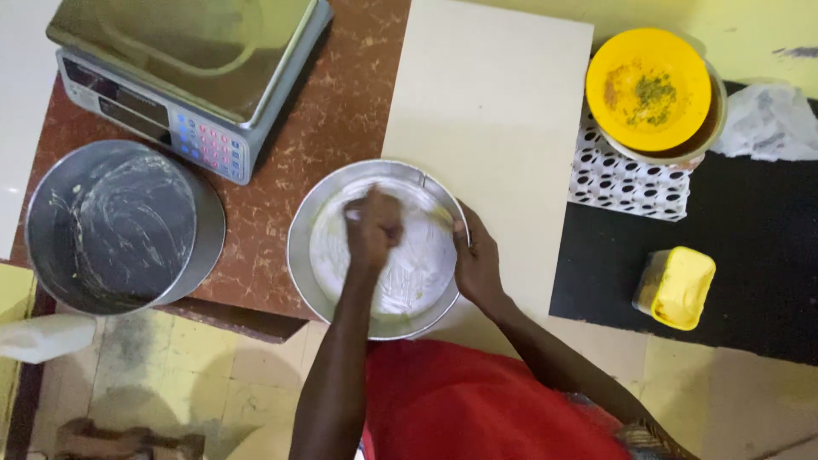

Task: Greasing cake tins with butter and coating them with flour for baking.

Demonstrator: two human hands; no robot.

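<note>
Head view, looking straight down. Landmark: the round metal cake tin point(379, 251) at centre, straight-walled, dull grey, its floor smeared with a pale greasy film in streaks. It sits half on a brown marbled countertop point(332, 119) and half on a smooth cream board point(494, 111).

The left hand point(372, 226) is inside the tin, fingers bunched and pressed against the smeared floor; motion blur hides whether anything is pinched in them, so the grip cannot be told. The right hand point(477, 260) clasps the tin's right rim, thumb hooked over the edge, fingers curled round the outer wall.

Left of the tin, apart from it: a second round metal tin point(115, 226), deeper, its inside likewise streaked with pale grease and overhanging the counter's front edge. Behind and left of the centre tin: a digital weighing scale point(192, 72), shiny steel platter, grey body, coloured keypad.

Right of the tin, beyond the board: a yellow plastic bowl point(649, 89) with a dusting of green and brown powder, nested in a second bowl atop a white black-dotted box point(626, 183). Further right, lower: a yellow-lidded tub point(677, 287) on a black mat point(767, 247). A crumpled clear plastic bag point(763, 119) lies at far right.

Below the tin: the person's red garment point(477, 400).
</note>
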